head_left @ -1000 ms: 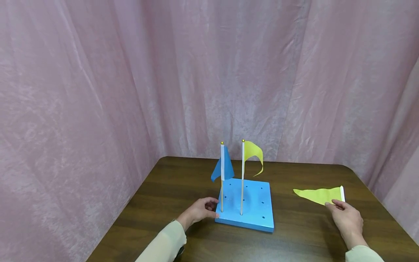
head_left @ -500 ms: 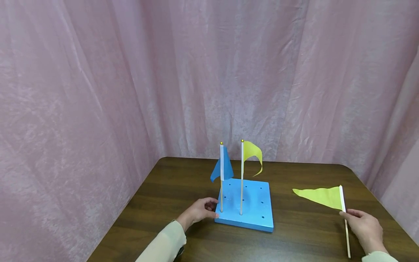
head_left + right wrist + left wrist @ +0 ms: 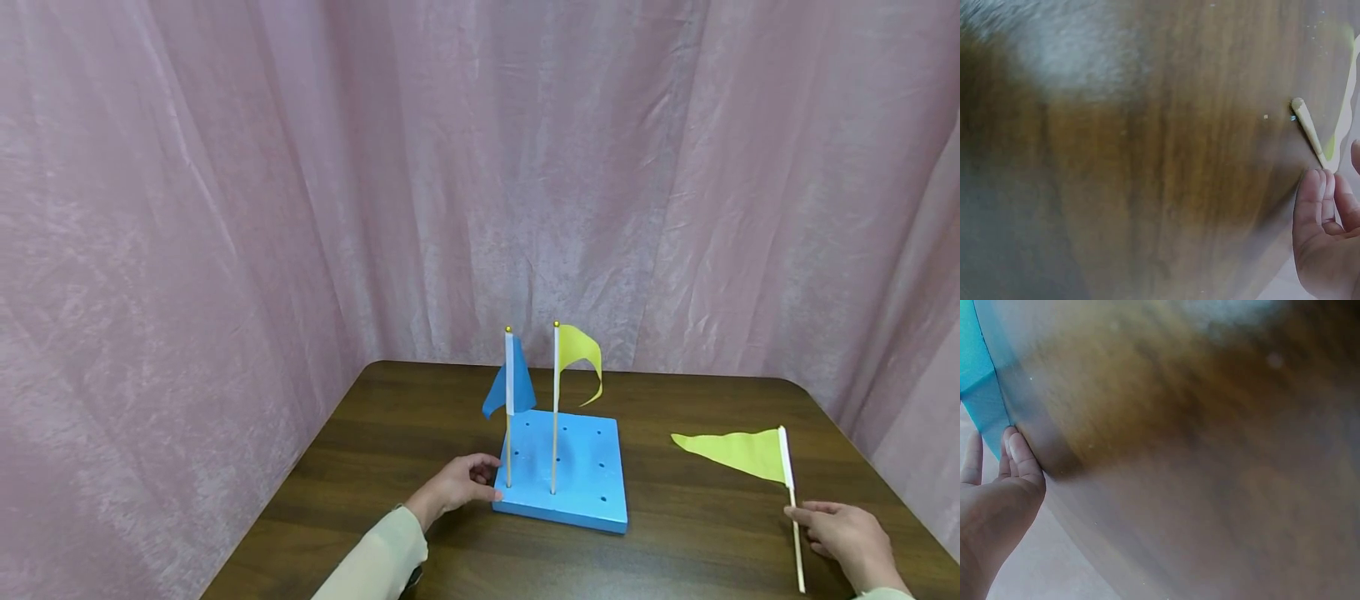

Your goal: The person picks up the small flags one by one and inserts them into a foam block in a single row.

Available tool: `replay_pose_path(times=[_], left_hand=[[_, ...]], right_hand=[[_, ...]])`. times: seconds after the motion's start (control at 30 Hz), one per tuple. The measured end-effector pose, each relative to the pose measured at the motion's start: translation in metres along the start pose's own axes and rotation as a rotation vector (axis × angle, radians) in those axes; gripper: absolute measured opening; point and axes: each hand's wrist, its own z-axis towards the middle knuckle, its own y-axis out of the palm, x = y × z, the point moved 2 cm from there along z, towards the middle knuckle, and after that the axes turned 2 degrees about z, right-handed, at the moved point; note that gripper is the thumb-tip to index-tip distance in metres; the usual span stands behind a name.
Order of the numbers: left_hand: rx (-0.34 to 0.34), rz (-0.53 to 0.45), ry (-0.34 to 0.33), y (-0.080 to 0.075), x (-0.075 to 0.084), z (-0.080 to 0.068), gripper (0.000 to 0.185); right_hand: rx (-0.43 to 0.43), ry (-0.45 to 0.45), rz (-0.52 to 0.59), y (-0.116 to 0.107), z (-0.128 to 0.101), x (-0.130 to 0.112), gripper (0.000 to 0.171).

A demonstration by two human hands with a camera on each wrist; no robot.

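Observation:
On the table stands a square blue board (image 3: 581, 496) with small holes. A blue pennant flag (image 3: 521, 387) and a yellow pennant flag (image 3: 579, 342) stand upright in its front row on thin sticks. My left hand (image 3: 459, 485) holds the board's left front corner, thumb at the front; the left wrist view shows its fingertips on the blue edge (image 3: 979, 394). To the right lies a second yellow flag (image 3: 750, 454), tip pointing left. My right hand (image 3: 847, 537) pinches its wooden stick (image 3: 797, 546) below the white sleeve; the stick's end (image 3: 1298, 103) shows in the right wrist view.
A dark brown wooden table (image 3: 675, 550) with rounded far corners carries everything. Pink velvet curtains (image 3: 480, 183) hang behind it and along both sides. Table surface lies between the board and the loose flag.
My right hand has slid toward me, from the yellow cloth down onto the stick, uncovering the white sleeve. The loose flag lies nearly as before. My left hand and the board have stayed put.

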Motion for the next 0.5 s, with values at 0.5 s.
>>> replay_pose_path(times=[0.5], left_hand=[[-0.002,0.010,0.024,0.0013,-0.0018,0.0025,0.049]], right_hand=[[-0.115,0.036,0.181,0.0024,0.0019,0.0079,0.051]])
